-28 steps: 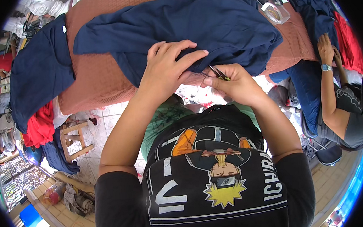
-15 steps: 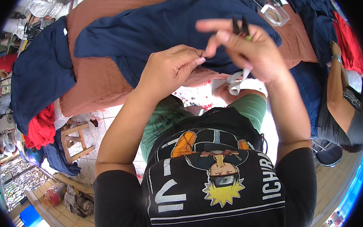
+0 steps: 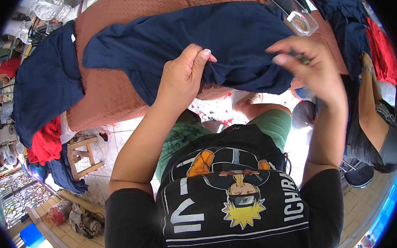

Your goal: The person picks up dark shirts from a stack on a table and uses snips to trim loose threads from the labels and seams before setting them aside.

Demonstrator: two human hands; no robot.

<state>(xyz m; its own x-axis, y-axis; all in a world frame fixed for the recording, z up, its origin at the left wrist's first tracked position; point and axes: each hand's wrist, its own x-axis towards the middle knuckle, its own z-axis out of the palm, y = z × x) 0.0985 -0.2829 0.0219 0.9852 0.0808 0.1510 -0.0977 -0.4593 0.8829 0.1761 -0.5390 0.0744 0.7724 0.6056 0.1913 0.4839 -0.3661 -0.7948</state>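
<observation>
A navy garment [image 3: 229,40] lies spread across the table in front of me, its near edge hanging over the table's front. My left hand [image 3: 184,77] is closed in a fist-like pinch above the garment's near side; what sits between thumb and fingers is hidden. To the right, my right hand [image 3: 311,67] is smeared by motion, thumb and forefinger apart. Tucked in its palm is a small dark tool with a green part, the thread snips [image 3: 301,57], mostly covered by the fingers.
A brown cloth covers the table [image 3: 101,100]. Another navy garment [image 3: 45,79] drapes over its left end, with red cloth [image 3: 47,142] below. A tape roll [image 3: 300,23] lies at the back right. Another person's arm [image 3: 365,100] touches navy cloth at far right. A wooden stool [image 3: 84,158] stands lower left.
My right hand has swung away from my left, to the right and slightly nearer. The snips' blades and a white strip below that hand no longer show. My left hand has turned into a tighter fist.
</observation>
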